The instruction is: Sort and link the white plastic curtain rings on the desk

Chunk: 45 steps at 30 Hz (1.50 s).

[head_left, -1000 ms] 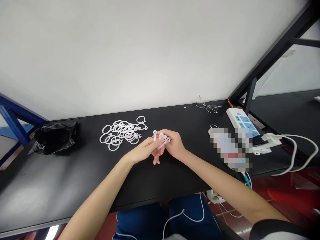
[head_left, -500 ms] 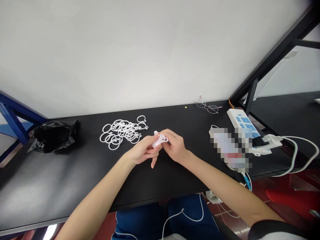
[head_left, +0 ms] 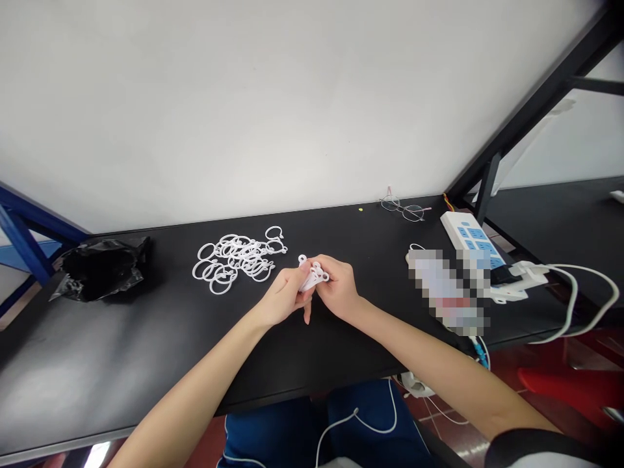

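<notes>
Above the middle of the black table, my left hand (head_left: 285,292) is closed round a small bunch of white plastic rings (head_left: 312,278), thumb on top. The bunch's little eyelets stick up and to the right. My right hand (head_left: 337,285) meets it from the other side, its fingers bent and pressed against the same rings. How many rings are bunched is hidden by the fingers. To the left of my hands, a loose pile of similar white rings (head_left: 238,255) with small eyelets lies on the table.
A crumpled black plastic bag (head_left: 104,268) gapes at the left. Eyeglasses (head_left: 402,208) lie near the wall. At the right are a white power strip (head_left: 468,234) with cables and a blurred-out object (head_left: 443,289). The table's front edge (head_left: 351,383) runs above my lap.
The bunch of rings has turned slightly between my hands, and more eyelets show. My left fingers have curled in a little more. The pile appears unchanged.
</notes>
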Each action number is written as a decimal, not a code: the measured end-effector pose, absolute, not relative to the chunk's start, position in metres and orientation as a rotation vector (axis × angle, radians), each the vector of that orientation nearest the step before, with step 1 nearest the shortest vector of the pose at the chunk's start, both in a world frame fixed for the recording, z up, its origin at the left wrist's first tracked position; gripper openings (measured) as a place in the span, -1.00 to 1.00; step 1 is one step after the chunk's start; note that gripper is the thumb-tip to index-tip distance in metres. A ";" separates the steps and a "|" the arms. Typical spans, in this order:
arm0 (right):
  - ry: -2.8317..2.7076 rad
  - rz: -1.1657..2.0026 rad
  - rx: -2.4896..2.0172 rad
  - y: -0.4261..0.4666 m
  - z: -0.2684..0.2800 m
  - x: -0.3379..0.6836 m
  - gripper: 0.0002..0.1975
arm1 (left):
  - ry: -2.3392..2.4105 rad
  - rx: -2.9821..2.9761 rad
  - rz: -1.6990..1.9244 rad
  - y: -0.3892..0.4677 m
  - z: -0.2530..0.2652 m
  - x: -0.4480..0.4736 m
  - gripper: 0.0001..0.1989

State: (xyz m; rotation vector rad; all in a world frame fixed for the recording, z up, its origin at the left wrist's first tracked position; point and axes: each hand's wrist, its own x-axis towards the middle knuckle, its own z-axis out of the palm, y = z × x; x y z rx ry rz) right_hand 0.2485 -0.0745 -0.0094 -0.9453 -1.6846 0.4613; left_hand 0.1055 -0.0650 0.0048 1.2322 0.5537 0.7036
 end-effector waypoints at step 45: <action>-0.956 1.988 -0.524 -0.062 0.007 0.255 -0.65 | 0.273 0.628 0.659 -0.051 0.004 0.093 -0.48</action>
